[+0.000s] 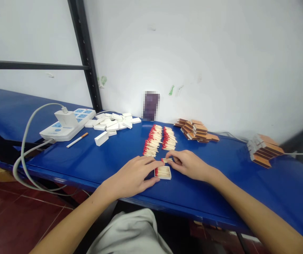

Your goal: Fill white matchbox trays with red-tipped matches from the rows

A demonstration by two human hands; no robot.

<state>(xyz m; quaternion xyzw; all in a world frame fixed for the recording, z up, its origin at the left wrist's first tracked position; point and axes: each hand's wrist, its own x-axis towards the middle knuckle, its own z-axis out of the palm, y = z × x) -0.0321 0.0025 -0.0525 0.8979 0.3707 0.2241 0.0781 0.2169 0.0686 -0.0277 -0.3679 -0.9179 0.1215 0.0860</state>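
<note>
A small white matchbox tray (163,177) lies near the front edge of the blue table, with a layer of red-tipped matches inside. My left hand (138,176) grips its left side between thumb and fingers. Just beyond the tray, my right hand (187,163) pinches a few matches (166,160) between thumb and forefinger, their red heads pointing left. Two rows of loose matches lie behind my hands, a longer left row (153,140) and a shorter right row (169,139).
White tray pieces (111,124) are heaped at the back left, beside a cigarette (77,140) and a power strip (69,127) with looping cables. Brown matchbox sleeves (197,131) lie at the back right, with another stack (266,150) farther right. A pixelated dark object (151,106) leans against the wall.
</note>
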